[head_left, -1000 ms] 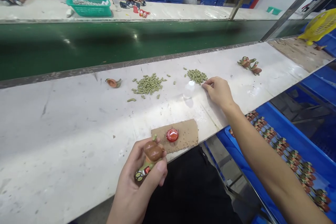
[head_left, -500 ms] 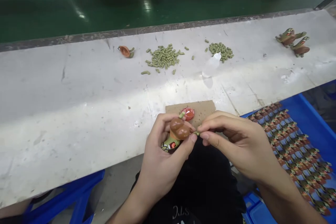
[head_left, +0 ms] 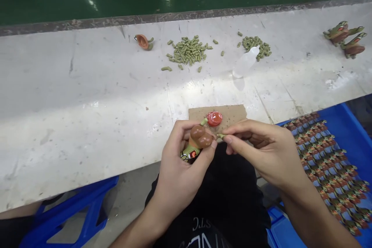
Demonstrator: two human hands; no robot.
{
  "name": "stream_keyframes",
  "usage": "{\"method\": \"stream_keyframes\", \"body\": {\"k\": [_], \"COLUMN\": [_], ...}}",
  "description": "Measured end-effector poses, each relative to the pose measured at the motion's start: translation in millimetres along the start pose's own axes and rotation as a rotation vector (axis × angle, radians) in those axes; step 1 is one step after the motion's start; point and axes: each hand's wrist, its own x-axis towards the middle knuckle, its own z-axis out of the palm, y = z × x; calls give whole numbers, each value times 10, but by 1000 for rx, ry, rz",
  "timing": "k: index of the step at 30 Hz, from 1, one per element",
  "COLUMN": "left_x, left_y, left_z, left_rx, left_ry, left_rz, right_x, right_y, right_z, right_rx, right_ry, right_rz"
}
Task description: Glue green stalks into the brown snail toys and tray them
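Note:
My left hand [head_left: 184, 162] is wrapped round a small painted figurine [head_left: 200, 136] with a brown, two-lobed part facing up and a green, patterned part below. One short green stub [head_left: 204, 121] sticks out at its top. Between thumb and fingertips my right hand [head_left: 258, 147] pinches a small green peg [head_left: 221, 136], close to the figurine's right side; whether the two touch I cannot tell. Just beyond the figurine, a glossy red blob [head_left: 214, 118] lies on a piece of brown cardboard [head_left: 232, 113] at the table's front edge.
Two piles of green pegs, a left pile [head_left: 188, 51] and a right pile [head_left: 255, 46], lie on the white table [head_left: 87, 116]. Nearby are a translucent bottle [head_left: 245, 62], a brown hollow piece [head_left: 142, 41] and two figurines [head_left: 344, 38]. A blue crate [head_left: 353, 124] holds rows of figurines.
The camera view has shifted, so the table items sit higher in the picture. The green peg still stays pinched beside the figurine, and more of the red blob shows.

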Motion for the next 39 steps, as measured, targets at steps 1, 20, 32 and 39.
{"method": "stream_keyframes", "body": {"k": [1,20,32,39], "left_x": [-21,-83,-94,-80], "left_y": [-10,-134,-128,-147], "left_z": [-14,-44,-4,1], "left_rx": [51,291,346,351], "left_ry": [15,43,63,64], "left_rz": [27,94,90,77], "right_x": [1,-16,-30,3], "right_y": [20,159,188,198], "right_z": [-9,20,11,65], "right_rx": [-87,-482,-491,-230], "right_ry": [48,119,156,237], "right_rz": [-62,-369,-363,-113]}}
